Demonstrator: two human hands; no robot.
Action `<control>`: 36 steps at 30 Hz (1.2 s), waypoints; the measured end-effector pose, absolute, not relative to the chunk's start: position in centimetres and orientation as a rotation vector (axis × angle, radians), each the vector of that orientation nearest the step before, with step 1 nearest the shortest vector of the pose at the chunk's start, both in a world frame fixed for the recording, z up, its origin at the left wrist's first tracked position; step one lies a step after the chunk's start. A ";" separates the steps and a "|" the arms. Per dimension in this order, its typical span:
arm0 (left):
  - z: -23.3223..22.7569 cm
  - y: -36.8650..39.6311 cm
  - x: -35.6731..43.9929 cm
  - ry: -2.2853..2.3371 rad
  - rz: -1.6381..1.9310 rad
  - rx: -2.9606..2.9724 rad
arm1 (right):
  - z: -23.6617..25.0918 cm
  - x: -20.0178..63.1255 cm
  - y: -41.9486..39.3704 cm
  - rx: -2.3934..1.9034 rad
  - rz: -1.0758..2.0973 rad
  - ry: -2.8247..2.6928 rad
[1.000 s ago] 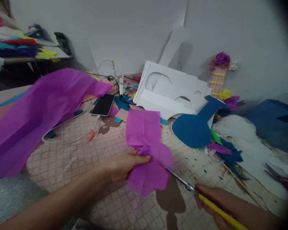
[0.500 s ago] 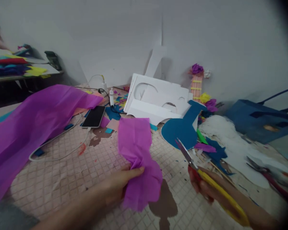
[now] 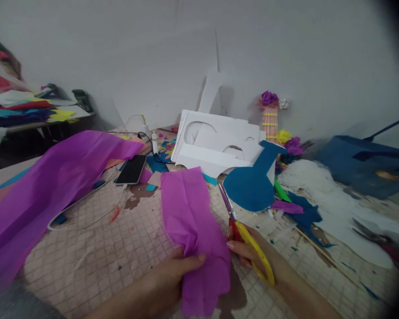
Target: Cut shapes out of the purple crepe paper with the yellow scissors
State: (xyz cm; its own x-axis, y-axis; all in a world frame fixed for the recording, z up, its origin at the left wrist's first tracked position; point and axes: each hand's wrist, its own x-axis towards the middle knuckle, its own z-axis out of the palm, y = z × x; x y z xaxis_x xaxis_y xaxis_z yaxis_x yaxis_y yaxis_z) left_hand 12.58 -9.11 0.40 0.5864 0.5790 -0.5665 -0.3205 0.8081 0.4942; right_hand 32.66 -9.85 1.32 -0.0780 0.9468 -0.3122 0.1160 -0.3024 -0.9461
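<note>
A strip of purple crepe paper (image 3: 189, 199) hangs over the table in front of me, pinched near its middle by my left hand (image 3: 177, 270). My left thumb lies on top of the strip, and the fingers are hidden beneath it. In my right hand (image 3: 252, 248) is a pair of scissors (image 3: 249, 241) with yellow and red handles, blades pointing up and to the left. The blades look nearly closed and are apart from the strip, just right of its edge. Beyond their tips lies a blue vase-like cutout (image 3: 251, 188).
White cut card pieces (image 3: 216, 144) lean at the back. Left are a long purple sheet (image 3: 63, 164) and a phone (image 3: 132, 169) on a white cable. To the right are white fibre (image 3: 306, 177), pliers (image 3: 381, 237), a thin stick (image 3: 326, 254) and a blue bag (image 3: 362, 166).
My right hand has brought the scissors left, closer to the purple strip. The strip hangs straighter now, and my left hand has shifted slightly down and right. The view has tilted a little.
</note>
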 end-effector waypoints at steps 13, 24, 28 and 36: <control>0.1 -9.6 10.0 0.681 0.461 0.439 | -0.8 35.9 -9.1 -1.305 1.458 -0.966; -0.4 -10.1 10.8 0.763 0.542 0.344 | -0.2 36.4 -9.7 -1.285 1.317 -1.067; -0.5 -10.2 11.1 0.737 0.515 0.325 | 0.4 36.8 -10.0 -1.384 1.178 -1.083; 0.5 -10.2 12.2 0.757 0.566 0.300 | 2.0 35.9 -10.8 -1.472 1.205 -1.182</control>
